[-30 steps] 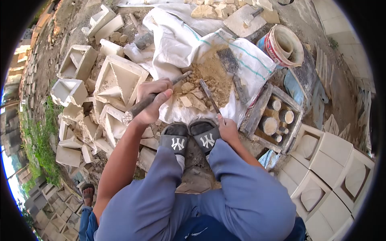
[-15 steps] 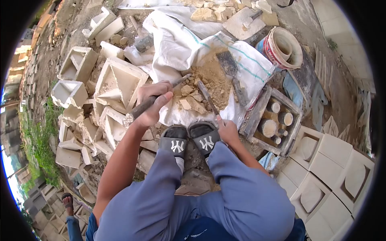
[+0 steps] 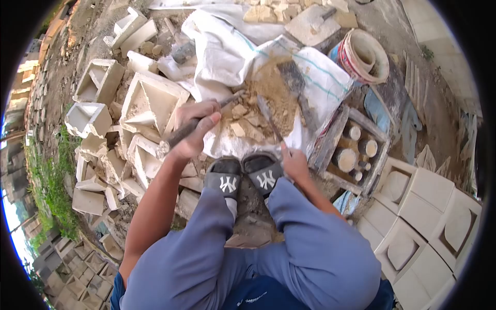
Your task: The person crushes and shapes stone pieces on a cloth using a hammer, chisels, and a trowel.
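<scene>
Your left hand [image 3: 196, 130]: closed around a thick-handled tool [image 3: 180, 133], tip near crumbled earth [image 3: 276, 93] | Your right hand [image 3: 295, 163]: closed on a slim tool [image 3: 269, 119], blade over that earth | Hands apart | Earth piled on a white sack [image 3: 219, 51], beyond your black sandals [image 3: 225, 178]

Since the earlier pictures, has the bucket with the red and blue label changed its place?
No. The bucket stays at the edge of the white sack, just beyond the wooden frame.
</scene>
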Demonstrator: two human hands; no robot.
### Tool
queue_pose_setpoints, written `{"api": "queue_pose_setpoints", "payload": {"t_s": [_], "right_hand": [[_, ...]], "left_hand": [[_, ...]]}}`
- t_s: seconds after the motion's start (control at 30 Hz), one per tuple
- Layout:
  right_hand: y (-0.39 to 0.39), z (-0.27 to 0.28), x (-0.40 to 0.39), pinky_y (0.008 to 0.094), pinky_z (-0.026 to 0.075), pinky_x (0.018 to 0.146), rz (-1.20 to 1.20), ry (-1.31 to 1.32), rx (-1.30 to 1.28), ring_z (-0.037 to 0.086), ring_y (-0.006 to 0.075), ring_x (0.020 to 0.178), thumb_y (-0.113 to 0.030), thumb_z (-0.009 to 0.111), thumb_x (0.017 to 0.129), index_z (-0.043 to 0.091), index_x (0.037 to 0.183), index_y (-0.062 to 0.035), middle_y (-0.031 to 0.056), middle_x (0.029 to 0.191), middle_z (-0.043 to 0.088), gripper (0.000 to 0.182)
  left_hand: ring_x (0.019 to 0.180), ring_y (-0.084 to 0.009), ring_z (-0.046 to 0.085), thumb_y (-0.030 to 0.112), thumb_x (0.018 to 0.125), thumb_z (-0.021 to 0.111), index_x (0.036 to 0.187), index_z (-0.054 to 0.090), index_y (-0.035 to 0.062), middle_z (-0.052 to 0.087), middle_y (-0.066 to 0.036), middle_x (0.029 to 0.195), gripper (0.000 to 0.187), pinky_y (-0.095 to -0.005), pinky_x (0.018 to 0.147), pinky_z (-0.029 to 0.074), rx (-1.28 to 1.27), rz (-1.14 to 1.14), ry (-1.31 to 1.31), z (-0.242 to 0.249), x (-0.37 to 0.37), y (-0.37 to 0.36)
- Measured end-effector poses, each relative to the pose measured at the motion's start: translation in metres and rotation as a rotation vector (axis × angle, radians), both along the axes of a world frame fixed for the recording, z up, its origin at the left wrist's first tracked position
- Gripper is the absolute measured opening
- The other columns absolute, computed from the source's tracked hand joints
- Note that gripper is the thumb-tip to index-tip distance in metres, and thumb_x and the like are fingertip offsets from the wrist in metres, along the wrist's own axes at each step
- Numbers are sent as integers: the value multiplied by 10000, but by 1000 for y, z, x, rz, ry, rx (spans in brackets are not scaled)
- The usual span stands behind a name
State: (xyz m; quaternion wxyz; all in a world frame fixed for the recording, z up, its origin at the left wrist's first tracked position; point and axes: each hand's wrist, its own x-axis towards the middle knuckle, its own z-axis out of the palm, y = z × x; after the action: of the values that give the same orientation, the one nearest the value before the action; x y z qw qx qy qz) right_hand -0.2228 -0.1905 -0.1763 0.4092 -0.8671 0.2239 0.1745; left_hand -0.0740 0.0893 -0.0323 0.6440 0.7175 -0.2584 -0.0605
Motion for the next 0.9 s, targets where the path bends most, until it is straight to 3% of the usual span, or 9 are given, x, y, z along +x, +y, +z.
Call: {"api": "queue_pose_setpoints", "payload": {"t_s": [0.1,0.13,0.27,0.33,0.47,0.57,0.63,0.77,0.9], "right_hand": [[4,38,8,413,404,550,-76,-231,173,537,264,525,-445,522,1007,601,773,45,170,567,507,548],[4,47,5,375,358,515,-98,-285,219,466,187,498,-422,540,1005,584,758,33,118,544,444,520],[-1,-4,-31,384,383,549,-109,-398,200,432,161,556,-420,537,1007,558,763,47,88,567,494,527],[-3,-19,-31,390,389,553,-62,57,11,455,166,549,-447,532,1002,529,734,52,107,544,475,566],[5,16,-3,395,386,552,-47,53,-15,450,174,546,-442,511,1013,503,713,50,105,545,448,576],[9,36,12,394,381,550,-112,-176,141,436,182,546,-431,502,1022,500,713,46,92,554,428,568],[8,29,2,388,406,566,-194,-275,366,475,189,556,-416,512,1018,620,799,39,168,579,487,516],[10,-5,-11,401,381,548,-123,-387,172,474,190,546,-455,499,1022,509,714,52,95,545,422,593],[4,-3,16,410,394,570,-2,128,-40,469,178,574,-486,470,1025,579,737,57,143,545,463,624]], "left_hand": [[606,-227,388,124,840,574,635,398,-40,368,-95,620,316,-351,582,343,-84,-21,-5,-4,-1,-1],[606,-227,388,124,840,574,635,398,-40,368,-95,620,316,-351,582,343,-84,-17,-1,-6,-4,0],[612,-235,396,112,830,578,627,395,-39,389,-102,620,311,-355,591,357,-87,-17,4,-3,-3,1],[610,-234,406,114,836,571,640,411,-43,414,-109,630,298,-352,594,363,-96,-17,-15,0,-1,-2],[613,-227,410,131,850,567,654,420,-51,417,-108,637,305,-346,594,356,50,22,22,3,-2,1],[603,-231,401,140,853,577,652,417,-52,403,-102,622,320,-355,583,344,-73,-16,-10,-2,-2,-1],[606,-233,401,139,851,578,650,415,-52,401,-101,619,322,-355,585,343,-77,-23,-6,-4,-2,1],[605,-236,393,125,841,579,642,403,-51,394,-101,612,319,-356,584,340,-85,-8,-5,-1,-2,-3],[603,-236,395,116,833,581,637,397,-52,391,-101,608,317,-353,585,347,-60,9,-4,2,5,-3]]}}
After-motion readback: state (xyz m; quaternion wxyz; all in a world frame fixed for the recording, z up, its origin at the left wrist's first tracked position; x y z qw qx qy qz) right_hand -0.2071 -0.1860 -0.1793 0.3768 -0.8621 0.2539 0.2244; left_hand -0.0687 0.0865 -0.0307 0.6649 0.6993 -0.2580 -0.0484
